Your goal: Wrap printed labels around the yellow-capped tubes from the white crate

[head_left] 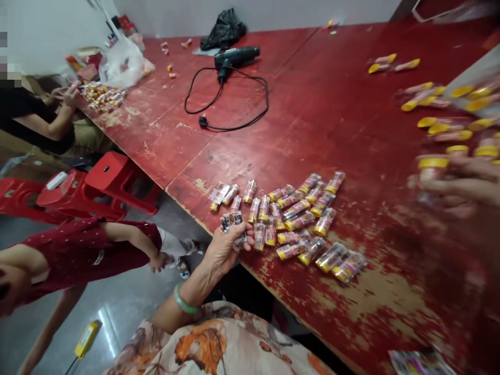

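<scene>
Left hand [226, 247], jade bangle [185, 300] on the wrist, reaches over the table edge, fingers curled closed round a small bunch of printed, cellophane-wrapped tubes [233, 225]; the fingers hide part of the bunch. A loose spread of yellow-capped wrapped tubes [299, 219] lies on the worn red tabletop [250, 156], ahead of that hand and to its right, the nearest just beside its fingertips. Long axes run mostly diagonal, yellow ends toward the near left, far ends up and right, not quite parallel; a few at the left edge stand closer to straight across the view. Left hand is clearly the nearer. Right hand [457, 182] sits well off at far right, motion-blurred, beside a second heap of yellow-capped tubes [449, 117]. Its fingers seem curled near one cap, but open or closed cannot be told. That heap is smeared and cut off by the frame edge, so its count and lie are unreadable. Upper left, a co-worker's hand [64, 96] rests by a gold-coloured pile of small wrapped items [103, 96].
</scene>
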The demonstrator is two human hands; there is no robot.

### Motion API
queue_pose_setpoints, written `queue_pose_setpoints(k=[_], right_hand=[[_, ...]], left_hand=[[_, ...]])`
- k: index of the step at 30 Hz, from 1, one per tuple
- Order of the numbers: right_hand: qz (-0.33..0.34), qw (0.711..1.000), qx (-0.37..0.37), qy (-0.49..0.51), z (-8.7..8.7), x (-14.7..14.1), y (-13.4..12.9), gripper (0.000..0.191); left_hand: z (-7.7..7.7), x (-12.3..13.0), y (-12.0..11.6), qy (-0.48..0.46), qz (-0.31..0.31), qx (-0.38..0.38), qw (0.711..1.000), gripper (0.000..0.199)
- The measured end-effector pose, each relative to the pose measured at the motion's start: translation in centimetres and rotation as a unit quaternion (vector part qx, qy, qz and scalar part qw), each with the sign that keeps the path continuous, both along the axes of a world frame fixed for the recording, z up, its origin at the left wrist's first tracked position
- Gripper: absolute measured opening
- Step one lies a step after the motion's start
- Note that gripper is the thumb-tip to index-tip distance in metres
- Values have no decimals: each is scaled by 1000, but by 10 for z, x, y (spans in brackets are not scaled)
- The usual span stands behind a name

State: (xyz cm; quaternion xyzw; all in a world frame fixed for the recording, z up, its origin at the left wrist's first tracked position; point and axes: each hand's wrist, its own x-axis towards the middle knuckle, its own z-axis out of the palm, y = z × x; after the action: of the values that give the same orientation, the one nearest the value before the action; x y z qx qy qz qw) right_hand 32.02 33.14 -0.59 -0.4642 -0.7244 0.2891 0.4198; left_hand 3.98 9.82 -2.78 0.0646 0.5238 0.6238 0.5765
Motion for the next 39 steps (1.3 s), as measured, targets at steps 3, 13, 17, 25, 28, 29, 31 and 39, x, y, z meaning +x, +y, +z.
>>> queue_pose_setpoints(k=[3,13,17,25,28,29,31,39], right_hand=[[40,975,-157,151,17,-16,-86,25],[27,909,-256,328,-18,-48,-218,33],[36,915,-243,319,-22,-48,-228,32],[43,880,-338,331,-16,-88,-236,19],[33,873,-404,272,-20,-111,-242,24],[32,877,-404,258,-21,-116,-243,26],[21,888,-391,242,-22,-120,-242,26],[84,890,-418,162,-14,-103,-221,25]], left_hand=[[-7,2,-1,-4,-1,-2,1000,32],[-14,7,-13,385,-3,22,923,29],[-19,11,-7,470,-78,31,879,26],[-11,6,-10,150,58,5,987,34],[0,18,-18,80,35,5,996,32],[2,22,-21,73,23,7,997,30],[7,29,-26,57,0,15,998,28],[12,27,-28,-32,-150,24,988,35]])
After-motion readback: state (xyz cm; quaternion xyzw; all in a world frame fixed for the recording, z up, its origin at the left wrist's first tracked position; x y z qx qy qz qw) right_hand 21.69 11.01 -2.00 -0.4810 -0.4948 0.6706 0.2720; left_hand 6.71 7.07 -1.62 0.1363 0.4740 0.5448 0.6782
